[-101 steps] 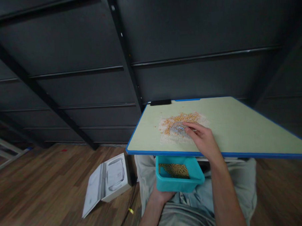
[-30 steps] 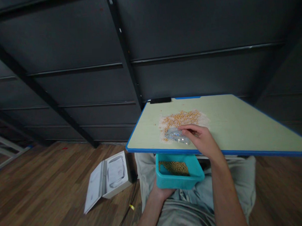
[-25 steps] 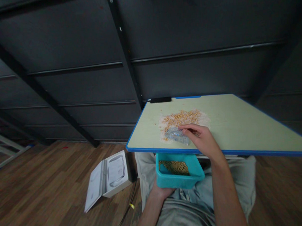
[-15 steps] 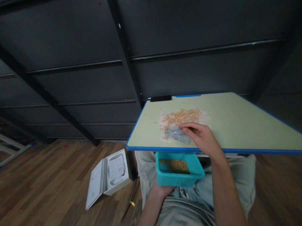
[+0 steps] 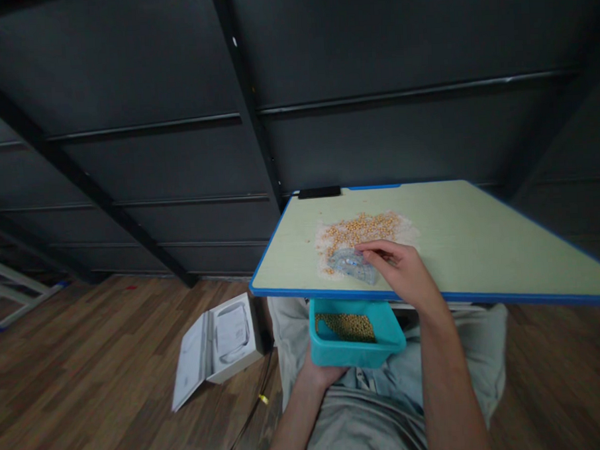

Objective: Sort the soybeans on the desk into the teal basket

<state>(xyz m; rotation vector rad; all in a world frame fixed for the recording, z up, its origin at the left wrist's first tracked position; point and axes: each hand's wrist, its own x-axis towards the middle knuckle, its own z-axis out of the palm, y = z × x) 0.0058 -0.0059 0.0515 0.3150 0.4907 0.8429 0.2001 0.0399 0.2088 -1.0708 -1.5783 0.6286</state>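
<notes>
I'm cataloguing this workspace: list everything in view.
Tabletop: one, pale green, blue-edged, above lap.
Round beans: many, yellow, on tabletop.
Tiny grains: countless, whitish, among beans.
Semicircular plastic piece: one, clear, over grains.
Rectangular plastic tub: one, teal, below tabletop.
Small beans: many, olive, inside tub.
Flat slab: one, black, tabletop's back.
Open box: one, white, on floor.
Cable: at least one, dark, beside box.
Barred frame: one, white, left.
Panelled wall: one, black, behind.
Plank floor: one, brown, below.
Trousers: pair, grey, below tabletop.
Left hand: one, bare, under tub.
Right hand: one, bare, pinching piece.

Clear plastic piece (image 5: 354,266) beside scattered yellow beans (image 5: 362,229); turquoise tub (image 5: 353,353) below, partly full.
</notes>
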